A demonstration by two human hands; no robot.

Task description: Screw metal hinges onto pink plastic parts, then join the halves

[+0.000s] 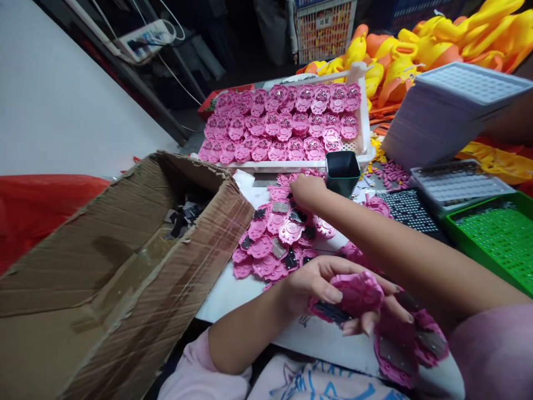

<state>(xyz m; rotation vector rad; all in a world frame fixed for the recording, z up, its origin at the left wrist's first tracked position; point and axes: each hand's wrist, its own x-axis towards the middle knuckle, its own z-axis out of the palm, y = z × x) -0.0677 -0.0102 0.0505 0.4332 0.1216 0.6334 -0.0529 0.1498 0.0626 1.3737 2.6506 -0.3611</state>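
My left hand (333, 289), low in the view, is closed around a pink plastic casing piece (360, 294). A second pink piece with a dark panel (331, 311) sits beneath it in the same grip. Further off, my right hand (308, 191) is curled down at the far end of a heap of pink casings (266, 247), some with black or grey panels. What its fingertips grip is hidden. More pink casings with grey panels (397, 355) lie below my right forearm, near the table edge.
An open cardboard box (200, 261) with dark scraps stands at left. Beyond the heap, a white crate (364, 128) holds rows of pink casings. A dark square cup (342, 175) stands beside my right hand. Right are a green tray (466, 228), stacked white trays (437, 116) and yellow-orange parts (441, 39).
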